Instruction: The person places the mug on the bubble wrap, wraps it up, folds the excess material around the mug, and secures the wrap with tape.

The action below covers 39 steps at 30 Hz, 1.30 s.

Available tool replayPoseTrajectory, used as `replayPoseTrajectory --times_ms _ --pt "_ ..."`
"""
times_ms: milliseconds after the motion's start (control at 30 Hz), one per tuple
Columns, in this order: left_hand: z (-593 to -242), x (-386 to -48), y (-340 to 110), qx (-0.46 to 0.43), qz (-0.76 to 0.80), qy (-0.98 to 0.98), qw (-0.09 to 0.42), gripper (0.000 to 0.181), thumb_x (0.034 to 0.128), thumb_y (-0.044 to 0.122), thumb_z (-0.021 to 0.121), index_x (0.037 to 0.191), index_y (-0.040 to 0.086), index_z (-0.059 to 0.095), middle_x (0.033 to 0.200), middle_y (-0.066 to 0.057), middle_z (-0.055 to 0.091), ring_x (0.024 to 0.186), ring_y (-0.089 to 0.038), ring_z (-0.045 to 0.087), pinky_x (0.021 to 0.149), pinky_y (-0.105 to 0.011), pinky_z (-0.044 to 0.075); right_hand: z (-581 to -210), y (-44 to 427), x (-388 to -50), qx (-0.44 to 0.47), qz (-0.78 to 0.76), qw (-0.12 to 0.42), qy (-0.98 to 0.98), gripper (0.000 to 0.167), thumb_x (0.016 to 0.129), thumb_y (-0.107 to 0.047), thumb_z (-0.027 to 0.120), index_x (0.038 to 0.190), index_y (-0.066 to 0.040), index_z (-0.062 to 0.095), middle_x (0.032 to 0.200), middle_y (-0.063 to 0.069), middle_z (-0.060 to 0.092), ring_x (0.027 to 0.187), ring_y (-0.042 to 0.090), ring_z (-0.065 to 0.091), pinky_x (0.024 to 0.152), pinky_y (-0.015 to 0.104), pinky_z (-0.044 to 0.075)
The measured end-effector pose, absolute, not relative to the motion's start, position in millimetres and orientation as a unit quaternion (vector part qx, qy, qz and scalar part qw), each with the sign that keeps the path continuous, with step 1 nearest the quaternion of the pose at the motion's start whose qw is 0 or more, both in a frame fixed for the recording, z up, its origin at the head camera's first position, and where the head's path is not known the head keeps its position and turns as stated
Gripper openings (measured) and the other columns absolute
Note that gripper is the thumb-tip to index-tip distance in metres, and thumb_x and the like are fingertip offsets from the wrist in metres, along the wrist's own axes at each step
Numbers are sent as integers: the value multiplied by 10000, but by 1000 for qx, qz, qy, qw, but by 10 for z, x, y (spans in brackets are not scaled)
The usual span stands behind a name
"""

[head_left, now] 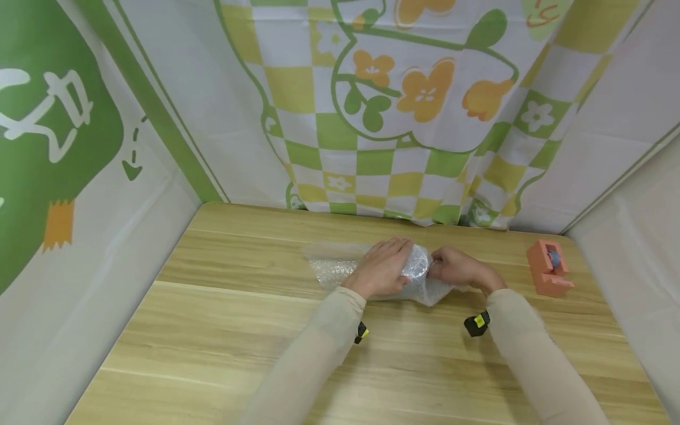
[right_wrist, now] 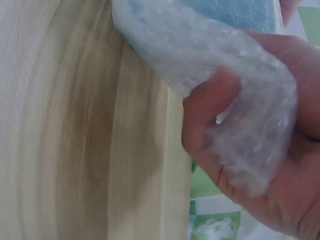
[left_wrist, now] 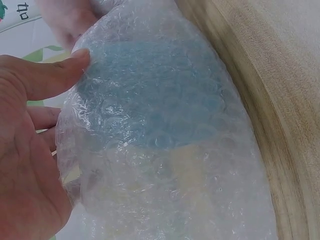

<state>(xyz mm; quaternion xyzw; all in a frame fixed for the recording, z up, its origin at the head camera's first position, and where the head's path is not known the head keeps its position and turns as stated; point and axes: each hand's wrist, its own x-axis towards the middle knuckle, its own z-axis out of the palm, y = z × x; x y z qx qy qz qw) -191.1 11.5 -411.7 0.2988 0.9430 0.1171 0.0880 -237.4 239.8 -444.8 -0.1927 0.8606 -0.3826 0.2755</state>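
A light-blue object (left_wrist: 150,95), its kind blurred by the layers over it, lies inside clear bubble wrap (head_left: 334,271) toward the back of the table. My left hand (head_left: 383,267) grips the wrapped object from above. In the left wrist view its thumb (left_wrist: 60,75) presses the near side while the other fingers pass behind, partly hidden. At the right end, my right hand (head_left: 458,267) holds a gathered end of the wrap. The right wrist view shows that crumpled end (right_wrist: 255,130) between thumb and fingers. A loose sheet of wrap spreads out left of the left hand.
An orange tape dispenser (head_left: 549,268) with a blue roll stands at the table's right side. The wooden table (head_left: 223,336) meets a checked, flower-printed cloth (head_left: 382,159) at its back edge. White panels rise on both sides.
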Motion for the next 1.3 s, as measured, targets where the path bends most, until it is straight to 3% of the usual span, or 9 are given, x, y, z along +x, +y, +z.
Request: replayPoseTrajectory --times_ms 233,500,633,733,833,1000,1167,1300 --pt "-4105 -1911 119 301 122 942 85 804 952 327 714 1594 93 290 1637 -103 302 1507 -265 270 1233 -427 185 -4414 2475 -2343 -157 -479 300 810 496 1029 -112 487 1407 199 407 1239 278 601 1029 298 636 864 400 562" --pt "-4081 -1914 131 307 100 942 88 749 967 344 686 1602 215 310 1639 -91 303 1508 -266 266 1225 -452 213 -4480 2614 -2301 -137 -585 332 727 579 1080 -166 479 1485 193 272 1220 178 631 1014 202 663 836 320 582" --pt "-4077 -1911 131 303 100 943 92 744 971 340 683 1602 215 309 1644 -89 292 1510 -267 260 1226 -454 208 -4496 2652 -2267 -121 -602 329 718 601 1090 -232 476 1497 168 287 1051 117 703 625 51 597 523 173 502" --pt "-4075 -1906 128 300 100 944 91 730 977 342 676 1600 225 317 1642 -83 299 1509 -260 263 1226 -442 212 -4489 2617 -2246 -92 -607 318 723 577 1074 -215 508 1477 162 339 935 52 710 539 14 512 463 154 432" --pt "-4077 -1902 125 301 101 944 86 723 979 346 672 1599 224 322 1640 -86 305 1505 -268 272 1224 -440 219 -4479 2547 -2229 -58 -609 297 733 530 1039 -146 549 1437 171 400 891 10 691 632 22 566 553 169 490" --pt "-4094 -1901 122 300 101 945 82 737 975 349 676 1600 204 314 1637 -85 311 1503 -272 277 1225 -435 216 -4407 2417 -2181 -22 -618 255 743 535 994 -78 576 1399 220 392 998 74 671 850 99 663 746 243 576" --pt "-4112 -1906 129 292 101 948 83 793 952 357 708 1595 133 301 1635 -94 311 1502 -269 280 1226 -438 210 -4300 2324 -2119 6 -624 228 747 596 963 -74 606 1408 228 347 1078 156 606 882 115 653 797 272 584" --pt "-4123 -1902 138 288 102 948 83 819 947 372 714 1589 86 293 1635 -96 309 1498 -268 292 1225 -433 211 -4247 2302 -2075 20 -637 218 739 590 958 -38 603 1407 239 340 1064 144 600 879 109 647 809 269 583"
